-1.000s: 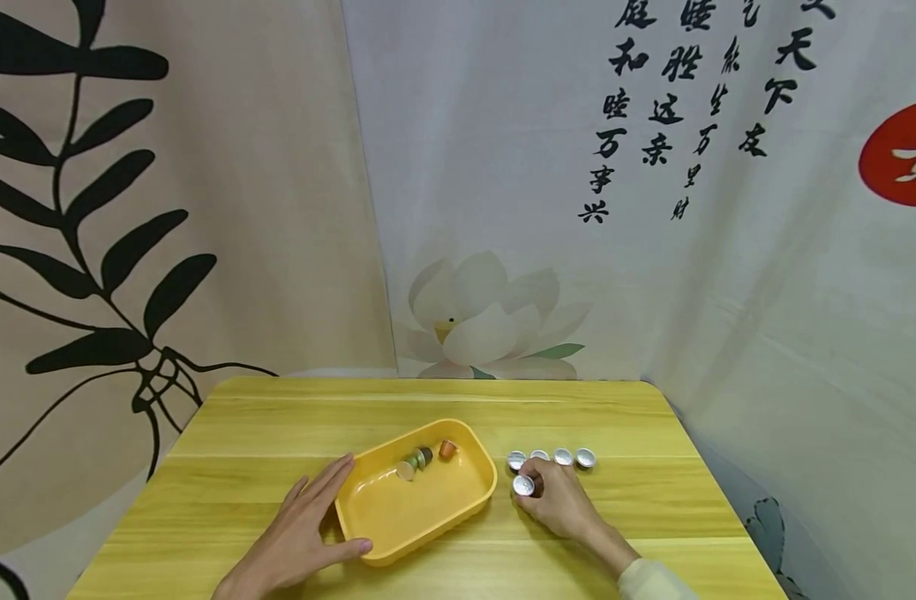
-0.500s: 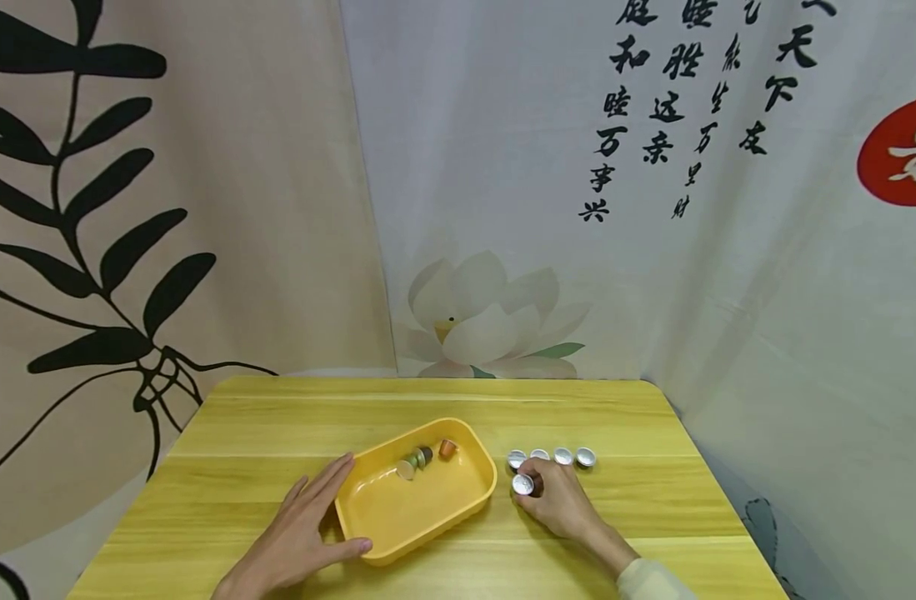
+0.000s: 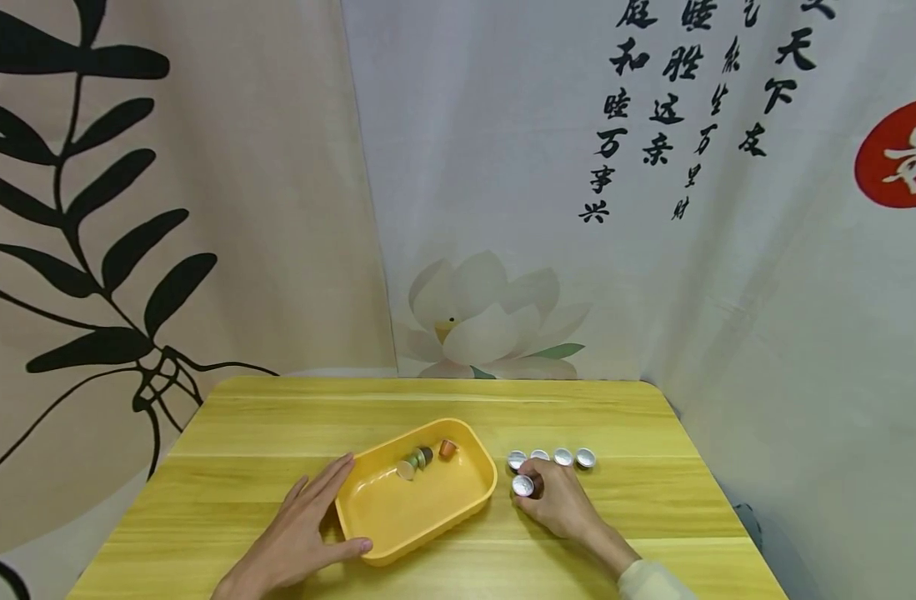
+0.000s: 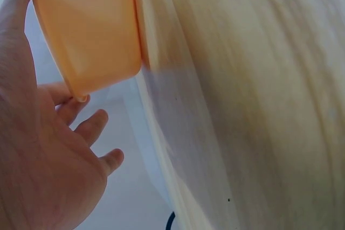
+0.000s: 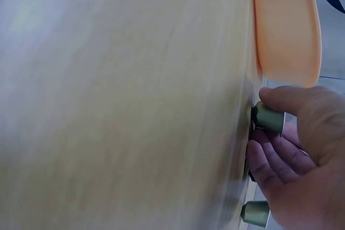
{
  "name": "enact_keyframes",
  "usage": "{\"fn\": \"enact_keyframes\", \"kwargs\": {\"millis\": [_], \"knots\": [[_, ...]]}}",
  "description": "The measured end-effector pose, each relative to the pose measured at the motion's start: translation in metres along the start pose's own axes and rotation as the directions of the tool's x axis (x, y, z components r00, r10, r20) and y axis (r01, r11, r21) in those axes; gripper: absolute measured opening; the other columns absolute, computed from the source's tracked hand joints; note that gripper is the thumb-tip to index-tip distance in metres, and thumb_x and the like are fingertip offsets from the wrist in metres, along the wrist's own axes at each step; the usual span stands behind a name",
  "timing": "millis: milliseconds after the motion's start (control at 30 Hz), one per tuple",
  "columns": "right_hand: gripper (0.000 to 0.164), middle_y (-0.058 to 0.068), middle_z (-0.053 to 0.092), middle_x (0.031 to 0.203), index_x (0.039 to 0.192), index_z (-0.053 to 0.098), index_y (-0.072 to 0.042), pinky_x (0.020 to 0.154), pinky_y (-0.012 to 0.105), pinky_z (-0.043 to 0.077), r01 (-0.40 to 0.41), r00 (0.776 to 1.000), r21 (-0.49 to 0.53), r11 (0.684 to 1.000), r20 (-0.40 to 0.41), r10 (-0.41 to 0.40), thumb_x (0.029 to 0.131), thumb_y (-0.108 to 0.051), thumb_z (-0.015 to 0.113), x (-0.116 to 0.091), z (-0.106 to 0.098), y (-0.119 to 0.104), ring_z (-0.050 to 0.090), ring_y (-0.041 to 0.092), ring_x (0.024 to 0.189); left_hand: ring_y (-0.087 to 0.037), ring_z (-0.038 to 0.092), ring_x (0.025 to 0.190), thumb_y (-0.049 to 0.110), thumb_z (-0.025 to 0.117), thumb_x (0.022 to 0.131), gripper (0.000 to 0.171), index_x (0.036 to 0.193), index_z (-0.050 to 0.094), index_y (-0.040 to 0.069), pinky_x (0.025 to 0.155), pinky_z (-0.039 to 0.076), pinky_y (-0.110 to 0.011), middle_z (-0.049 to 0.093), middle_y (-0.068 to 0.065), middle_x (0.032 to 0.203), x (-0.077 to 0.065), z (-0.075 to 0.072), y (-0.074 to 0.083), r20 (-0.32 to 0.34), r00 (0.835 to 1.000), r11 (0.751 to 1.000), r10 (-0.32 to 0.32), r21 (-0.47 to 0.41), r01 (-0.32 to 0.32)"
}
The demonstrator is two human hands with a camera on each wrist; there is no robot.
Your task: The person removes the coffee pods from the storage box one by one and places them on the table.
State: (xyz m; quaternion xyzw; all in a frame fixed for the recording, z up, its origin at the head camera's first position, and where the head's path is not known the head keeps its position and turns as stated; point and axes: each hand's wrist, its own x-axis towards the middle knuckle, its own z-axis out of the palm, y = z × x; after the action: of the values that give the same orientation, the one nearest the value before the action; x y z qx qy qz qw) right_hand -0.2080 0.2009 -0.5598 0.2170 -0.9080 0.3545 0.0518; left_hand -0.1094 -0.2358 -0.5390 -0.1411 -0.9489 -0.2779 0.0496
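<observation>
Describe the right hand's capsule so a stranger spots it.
On the wood-grain table, find the yellow tray. Right of it stands a row of silver-topped capsules. The right hand holds the target capsule, nearer the camera than that row.

This looks like a corner in a room: a flat yellow wood-grain table (image 3: 277, 417) by pale hanging cloths (image 3: 495, 167) with black painted leaves (image 3: 137, 250).

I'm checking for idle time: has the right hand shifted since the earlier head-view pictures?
No. In the head view, the right hand, pinching a green coffee capsule, shows no visible shift in any direction against the wood-grain table.
</observation>
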Motion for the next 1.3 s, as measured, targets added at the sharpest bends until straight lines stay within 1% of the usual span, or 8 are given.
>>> {"fn": "enact_keyframes", "kwargs": {"millis": [300, 467, 667, 800, 933, 1067, 1167, 1300], "knots": [[0.039, -0.005, 0.078, 0.094, 0.111, 0.08, -0.008, 0.073, 0.018, 0.057, -0.017, 1.0, 0.025, 1.0, 0.014, 0.017, 0.08, -0.014, 0.102, -0.001, -0.001, 0.0, 0.066, -0.001, 0.082, -0.049, 0.046, 0.165, 0.074, 0.086, 0.088, 0.121, 0.179, 0.034, 0.013, 0.128, 0.026, -0.087, 0.033, -0.012, 0.187, -0.001, -0.001, 0.0, 0.001, 1.0, 1.0, -0.006, -0.002, 0.006], [0.039, -0.004, 0.075, 0.093, 0.113, 0.078, -0.009, 0.072, 0.018, 0.055, -0.028, 0.999, 0.052, 0.998, 0.047, 0.026, 0.083, -0.021, 0.102, -0.002, -0.003, 0.001, 0.065, 0.001, 0.082, -0.05, 0.046, 0.164, 0.073, 0.086, 0.088, 0.121, 0.178, 0.034, 0.011, 0.128, 0.026, -0.087, 0.033, -0.013, 0.187, -0.001, -0.001, 0.001, 0.002, 1.0, 1.0, -0.006, -0.004, 0.006], [0.047, -0.002, 0.076, 0.097, 0.119, 0.077, -0.006, 0.073, 0.019, 0.058, -0.026, 0.996, 0.089, 0.996, 0.093, 0.018, 0.088, -0.032, 0.1, -0.005, -0.008, 0.003, 0.07, 0.006, 0.085, -0.05, 0.046, 0.164, 0.074, 0.086, 0.088, 0.121, 0.179, 0.034, 0.012, 0.128, 0.026, -0.087, 0.033, -0.012, 0.187, -0.001, -0.001, 0.001, 0.002, 1.0, 1.0, -0.006, 0.001, 0.006], [0.056, -0.001, 0.078, 0.103, 0.128, 0.075, -0.003, 0.076, 0.021, 0.062, -0.042, 0.991, 0.095, 0.995, 0.129, 0.03, 0.09, -0.037, 0.098, -0.007, -0.012, 0.003, 0.074, 0.011, 0.09, -0.05, 0.047, 0.163, 0.074, 0.086, 0.088, 0.121, 0.179, 0.034, 0.012, 0.128, 0.026, -0.087, 0.033, -0.012, 0.187, -0.001, 0.0, -0.001, 0.001, 1.0, 1.0, -0.004, 0.006, 0.004], [0.066, 0.003, 0.078, 0.114, 0.139, 0.069, -0.001, 0.081, 0.023, 0.064, -0.076, 0.983, 0.099, 0.992, 0.175, 0.058, 0.092, -0.039, 0.095, -0.01, -0.019, 0.001, 0.075, 0.018, 0.1, -0.05, 0.047, 0.163, 0.075, 0.085, 0.088, 0.121, 0.179, 0.034, 0.012, 0.128, 0.027, -0.087, 0.033, -0.012, 0.187, -0.001, 0.0, -0.001, 0.0, 1.0, 1.0, -0.001, 0.009, 0.001], [0.074, 0.01, 0.076, 0.125, 0.147, 0.064, 0.001, 0.086, 0.029, 0.067, -0.109, 0.979, 0.121, 0.987, 0.183, 0.086, 0.093, -0.038, 0.095, -0.013, -0.027, -0.002, 0.075, 0.025, 0.107, -0.05, 0.047, 0.163, 0.074, 0.086, 0.088, 0.121, 0.178, 0.035, 0.012, 0.128, 0.027, -0.087, 0.034, -0.013, 0.186, 0.0, -0.001, -0.001, -0.001, 1.0, 1.0, 0.0, 0.011, 0.0], [0.078, 0.015, 0.074, 0.131, 0.151, 0.062, 0.003, 0.088, 0.034, 0.068, -0.121, 0.981, 0.135, 0.983, 0.17, 0.097, 0.093, -0.037, 0.095, -0.014, -0.034, -0.005, 0.075, 0.028, 0.11, -0.05, 0.047, 0.163, 0.074, 0.086, 0.088, 0.121, 0.178, 0.035, 0.011, 0.128, 0.027, -0.087, 0.034, -0.013, 0.186, 0.0, -0.001, 0.0, -0.004, 1.0, 1.0, 0.001, 0.012, -0.001], [0.082, 0.018, 0.071, 0.136, 0.154, 0.059, 0.003, 0.086, 0.034, 0.069, -0.119, 0.982, 0.129, 0.984, 0.161, 0.097, 0.093, -0.039, 0.094, -0.013, -0.042, -0.009, 0.072, 0.03, 0.114, -0.051, 0.047, 0.163, 0.074, 0.086, 0.088, 0.121, 0.178, 0.035, 0.011, 0.128, 0.027, -0.087, 0.034, -0.013, 0.186, 0.0, -0.001, 0.001, -0.003, 1.0, 1.0, 0.0, 0.008, 0.0]]}}
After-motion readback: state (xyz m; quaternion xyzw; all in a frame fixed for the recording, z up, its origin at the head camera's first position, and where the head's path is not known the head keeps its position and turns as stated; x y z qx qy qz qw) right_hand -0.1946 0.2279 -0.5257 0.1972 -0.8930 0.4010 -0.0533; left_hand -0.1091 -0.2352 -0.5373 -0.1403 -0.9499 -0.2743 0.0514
